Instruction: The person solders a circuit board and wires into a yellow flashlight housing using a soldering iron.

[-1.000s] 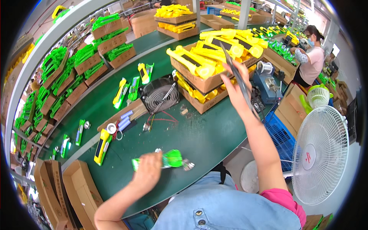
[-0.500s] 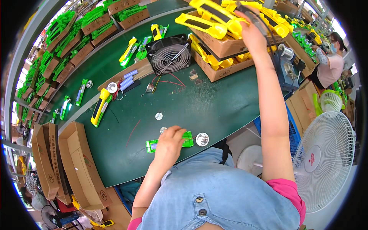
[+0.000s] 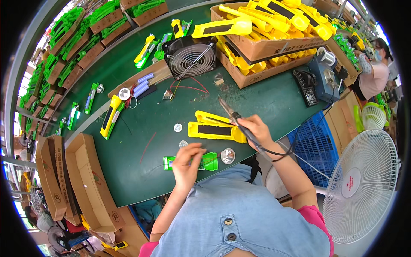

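Note:
My right hand point(image 3: 257, 130) is closed around a soldering iron point(image 3: 237, 118), its tip pointing to the far left. Two yellow plastic casings with dark strips, the nearer casing point(image 3: 216, 130) and the farther casing point(image 3: 209, 116), are at its fingertips, over the table. My left hand point(image 3: 187, 165) is above a green plastic casing point(image 3: 209, 161) with thin wires, near the table's front edge. Its fingers are drawn together; what they hold, if anything, is hidden. A silver reflector cup point(image 3: 227, 156) sits at the green casing's right end. Small round discs point(image 3: 177, 127) lie beyond my left hand.
Cardboard boxes of yellow casings point(image 3: 274, 49) are stacked at the back right, beside a black fan point(image 3: 190, 60). A blue soldering station point(image 3: 323, 79) stands at the right edge. Blue battery cells point(image 3: 140, 89) lie at the left. A white fan point(image 3: 359, 184) is at the right.
My right hand has come back from the box toward me, bringing two yellow casings and the soldering iron over the table. My left hand has shifted slightly, its fingers lifted and drawn together.

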`<action>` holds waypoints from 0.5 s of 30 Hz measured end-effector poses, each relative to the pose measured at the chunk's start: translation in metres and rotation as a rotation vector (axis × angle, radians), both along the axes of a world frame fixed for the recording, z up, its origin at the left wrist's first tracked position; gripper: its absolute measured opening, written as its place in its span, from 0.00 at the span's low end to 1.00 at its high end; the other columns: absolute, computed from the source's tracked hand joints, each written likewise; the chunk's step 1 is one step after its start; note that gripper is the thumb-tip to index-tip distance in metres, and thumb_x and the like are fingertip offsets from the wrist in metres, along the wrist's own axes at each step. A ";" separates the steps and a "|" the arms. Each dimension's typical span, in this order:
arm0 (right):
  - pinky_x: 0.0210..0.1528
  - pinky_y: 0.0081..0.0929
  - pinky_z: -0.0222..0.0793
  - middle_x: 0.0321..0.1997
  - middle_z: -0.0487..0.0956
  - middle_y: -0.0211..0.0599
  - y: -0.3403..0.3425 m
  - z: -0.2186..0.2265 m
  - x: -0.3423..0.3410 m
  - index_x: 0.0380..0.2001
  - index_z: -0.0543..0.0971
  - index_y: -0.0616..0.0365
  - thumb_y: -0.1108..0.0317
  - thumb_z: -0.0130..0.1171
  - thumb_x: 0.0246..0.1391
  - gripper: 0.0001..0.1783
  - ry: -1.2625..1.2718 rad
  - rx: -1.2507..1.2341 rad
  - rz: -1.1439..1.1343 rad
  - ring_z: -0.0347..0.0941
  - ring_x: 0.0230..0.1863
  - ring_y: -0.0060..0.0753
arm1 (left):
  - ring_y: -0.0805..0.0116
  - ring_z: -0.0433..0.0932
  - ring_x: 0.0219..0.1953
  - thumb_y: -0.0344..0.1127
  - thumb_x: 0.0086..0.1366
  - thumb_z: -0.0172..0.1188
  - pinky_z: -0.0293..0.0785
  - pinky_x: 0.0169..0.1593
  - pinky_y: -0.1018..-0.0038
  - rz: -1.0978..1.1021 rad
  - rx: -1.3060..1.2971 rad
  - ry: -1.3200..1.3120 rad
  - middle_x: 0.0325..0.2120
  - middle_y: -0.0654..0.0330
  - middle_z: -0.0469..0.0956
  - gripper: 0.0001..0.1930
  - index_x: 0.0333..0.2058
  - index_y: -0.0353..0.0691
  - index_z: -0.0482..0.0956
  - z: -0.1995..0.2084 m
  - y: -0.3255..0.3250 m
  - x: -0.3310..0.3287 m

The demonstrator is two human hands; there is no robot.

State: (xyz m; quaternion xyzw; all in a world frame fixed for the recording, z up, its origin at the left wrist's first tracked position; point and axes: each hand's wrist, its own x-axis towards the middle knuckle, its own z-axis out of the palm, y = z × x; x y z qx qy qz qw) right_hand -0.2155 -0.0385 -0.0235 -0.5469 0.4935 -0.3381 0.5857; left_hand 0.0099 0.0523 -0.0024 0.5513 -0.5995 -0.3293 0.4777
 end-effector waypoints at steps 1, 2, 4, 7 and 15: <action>0.50 0.31 0.65 0.33 0.74 0.38 -0.002 -0.036 -0.005 0.37 0.71 0.56 0.73 0.59 0.45 0.13 0.260 -0.798 0.060 0.71 0.43 0.34 | 0.69 0.75 0.36 0.20 0.57 0.53 0.72 0.41 0.76 0.126 0.037 0.277 0.42 0.55 0.71 0.06 0.34 0.30 0.75 0.000 0.002 -0.001; 0.50 0.31 0.65 0.33 0.74 0.38 -0.004 -0.032 -0.001 0.37 0.71 0.56 0.73 0.59 0.45 0.13 0.255 -0.794 0.067 0.71 0.43 0.34 | 0.69 0.75 0.36 0.20 0.57 0.53 0.72 0.41 0.76 0.134 0.040 0.274 0.42 0.55 0.71 0.06 0.34 0.30 0.75 0.001 0.002 0.000; 0.55 0.45 0.60 0.37 0.75 0.39 -0.007 -0.020 0.005 0.38 0.71 0.54 0.78 0.61 0.39 0.19 0.326 -1.150 -0.100 0.71 0.44 0.37 | 0.71 0.75 0.38 0.19 0.58 0.51 0.72 0.44 0.77 0.275 0.026 0.494 0.43 0.56 0.69 0.08 0.36 0.29 0.75 0.006 -0.002 0.003; 0.58 0.55 0.54 0.40 0.76 0.39 0.013 -0.019 0.003 0.42 0.68 0.53 0.80 0.60 0.37 0.24 0.312 -1.124 0.003 0.72 0.44 0.40 | 0.73 0.74 0.33 0.19 0.57 0.53 0.71 0.40 0.78 0.331 0.044 0.489 0.38 0.57 0.71 0.06 0.34 0.30 0.77 0.005 -0.004 0.009; 0.56 0.45 0.61 0.41 0.76 0.40 0.030 -0.035 -0.002 0.46 0.67 0.57 0.77 0.54 0.46 0.21 0.277 -1.000 0.239 0.74 0.43 0.40 | 0.63 0.72 0.27 0.22 0.46 0.61 0.68 0.33 0.72 0.204 -0.174 -0.568 0.20 0.60 0.73 0.06 0.26 0.37 0.79 0.021 -0.015 0.033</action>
